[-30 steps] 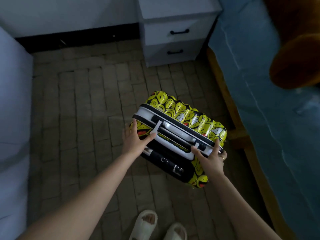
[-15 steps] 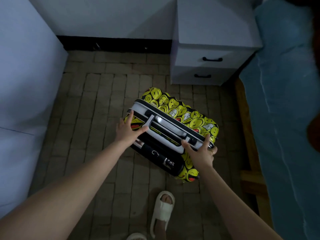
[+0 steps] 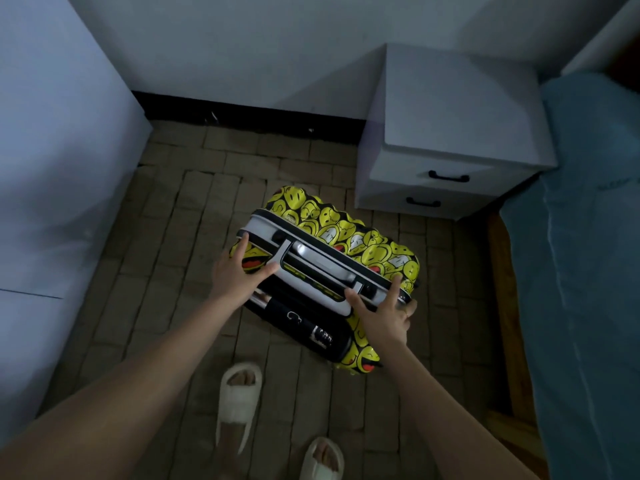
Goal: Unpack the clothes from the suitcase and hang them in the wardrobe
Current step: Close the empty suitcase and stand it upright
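A closed hard suitcase (image 3: pixel 349 237), covered in yellow smiley faces with a white top band and a grey carry handle, stands tilted on the brick-patterned floor in the middle of the view. My left hand (image 3: pixel 239 268) lies on its left end, fingers straight up to the top edge and thumb spread toward the handle. At the right end my right hand (image 3: pixel 384 313) grips it: thumb by the handle's base, fingers curled round the corner. A combination lock shows on the black near side. No clothes are in sight.
A tall white panel (image 3: pixel 52 168), perhaps the wardrobe's side, fills the left. A white two-drawer nightstand (image 3: pixel 450 150) stands at the back right beside a bed with a blue sheet (image 3: pixel 588 254) and wooden frame. My feet in white slippers (image 3: pixel 239 393) are just behind the suitcase.
The view has lifted and swung left, so the bed slid to the right edge and the wall came into sight. Both hands have kept their places on the suitcase's ends.
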